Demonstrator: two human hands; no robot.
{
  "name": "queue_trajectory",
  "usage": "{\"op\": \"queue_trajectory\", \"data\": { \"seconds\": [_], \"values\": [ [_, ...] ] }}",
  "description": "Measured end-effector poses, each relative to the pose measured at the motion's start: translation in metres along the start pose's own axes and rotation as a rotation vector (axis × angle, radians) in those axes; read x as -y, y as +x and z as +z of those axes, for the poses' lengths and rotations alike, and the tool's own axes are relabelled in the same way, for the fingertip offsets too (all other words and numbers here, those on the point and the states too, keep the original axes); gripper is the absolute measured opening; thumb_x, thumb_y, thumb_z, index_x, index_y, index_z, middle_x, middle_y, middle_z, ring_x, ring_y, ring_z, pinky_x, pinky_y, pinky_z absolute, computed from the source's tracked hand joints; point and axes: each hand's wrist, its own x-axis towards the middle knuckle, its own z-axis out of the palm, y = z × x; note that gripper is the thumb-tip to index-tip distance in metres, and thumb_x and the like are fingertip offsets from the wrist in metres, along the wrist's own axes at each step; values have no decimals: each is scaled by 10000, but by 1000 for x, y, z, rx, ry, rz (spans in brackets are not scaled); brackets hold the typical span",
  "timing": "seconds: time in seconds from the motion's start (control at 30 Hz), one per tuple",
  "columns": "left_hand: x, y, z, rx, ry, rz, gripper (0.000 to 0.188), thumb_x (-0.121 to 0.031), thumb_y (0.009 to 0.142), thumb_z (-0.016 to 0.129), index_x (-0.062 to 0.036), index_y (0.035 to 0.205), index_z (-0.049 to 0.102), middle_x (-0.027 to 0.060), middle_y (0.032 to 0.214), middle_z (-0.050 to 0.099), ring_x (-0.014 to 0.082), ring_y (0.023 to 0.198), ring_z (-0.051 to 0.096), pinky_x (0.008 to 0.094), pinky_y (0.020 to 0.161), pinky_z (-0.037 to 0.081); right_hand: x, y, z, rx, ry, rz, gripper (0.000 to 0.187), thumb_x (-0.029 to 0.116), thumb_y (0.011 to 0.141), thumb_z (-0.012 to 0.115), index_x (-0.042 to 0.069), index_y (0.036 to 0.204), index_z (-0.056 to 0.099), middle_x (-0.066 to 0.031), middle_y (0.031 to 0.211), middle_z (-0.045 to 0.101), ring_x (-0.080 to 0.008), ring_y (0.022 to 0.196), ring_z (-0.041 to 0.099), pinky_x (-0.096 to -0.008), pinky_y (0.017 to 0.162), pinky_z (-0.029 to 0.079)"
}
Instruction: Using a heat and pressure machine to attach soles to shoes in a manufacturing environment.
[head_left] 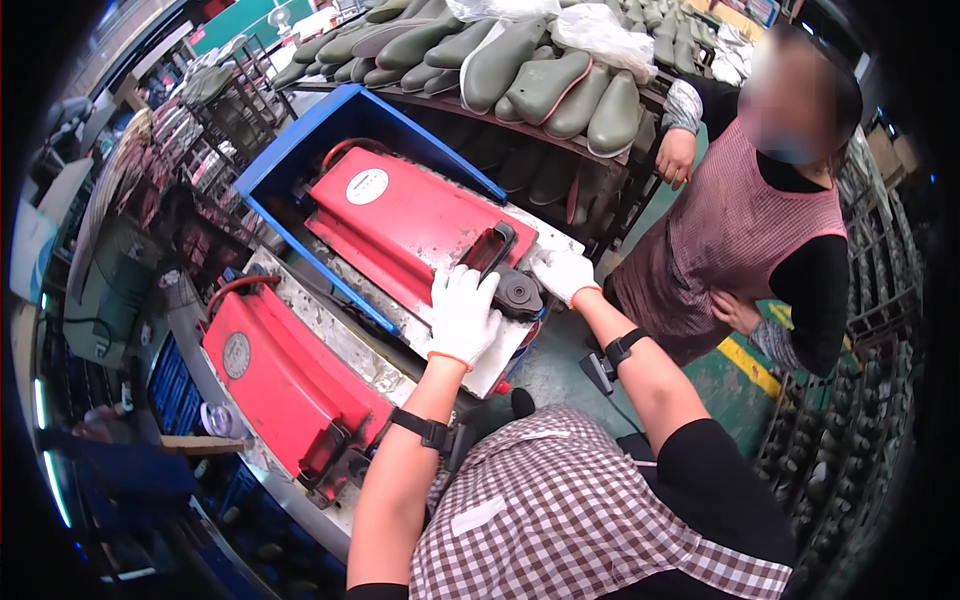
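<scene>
A long red machine (420, 215) with a black round knob (519, 291) and a black-rimmed slot (490, 250) at its near right end lies in front of me. My left hand (465, 315), in a white glove, rests at that end beside the knob, fingers stretched out and slightly apart. On the knob's far side is my right hand (565, 275), also gloved, its fingers bent and drawn together at the machine's edge. Whatever they grip is hidden. A second red machine (290, 370) of the same kind stands to the left, untouched.
A blue bin (300, 130) surrounds the far end of the nearer machine. Green shoe-shaped forms (540, 85) are piled on a rack behind. At right stands a person in a pink checked apron (745, 225), a hand on the rack. More shelves (870, 400) line the right.
</scene>
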Motion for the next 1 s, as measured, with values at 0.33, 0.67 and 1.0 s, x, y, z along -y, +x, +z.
{"op": "queue_trajectory", "data": {
  "seconds": [0.33, 0.67, 1.0],
  "values": [
    [0, 3, 2, 13, 26, -34, 574, -263, 782, 826, -167, 1333, 695, 123, 1168, 639, 338, 1312, 555, 607, 1172, 326, -2, 3, 3, -47, 42, -22, 585, 539, 1006, 439, 117, 1110, 832, -178, 1096, 802, -381, 1022, 771, -485, 898, 597],
    [0, 4, 3, 34, 5, -62, 541, -264, 798, 801, -184, 1324, 703, 124, 1163, 643, 336, 1330, 555, 637, 1190, 305, 14, -37, -14, -5, 73, 132, 547, 544, 1048, 436, 160, 1209, 791, -222, 1111, 785, -426, 1048, 757, -518, 939, 588],
    [-7, 18, -18, -13, -61, -108, 510, -279, 798, 789, -221, 1301, 729, 104, 1098, 638, 327, 1224, 587, 630, 1181, 323, 37, -149, -33, 374, 133, 13, 817, 613, 1085, 422, 110, 1702, 234, -314, 1077, 753, -462, 994, 753, -527, 902, 587]
  ]
}}
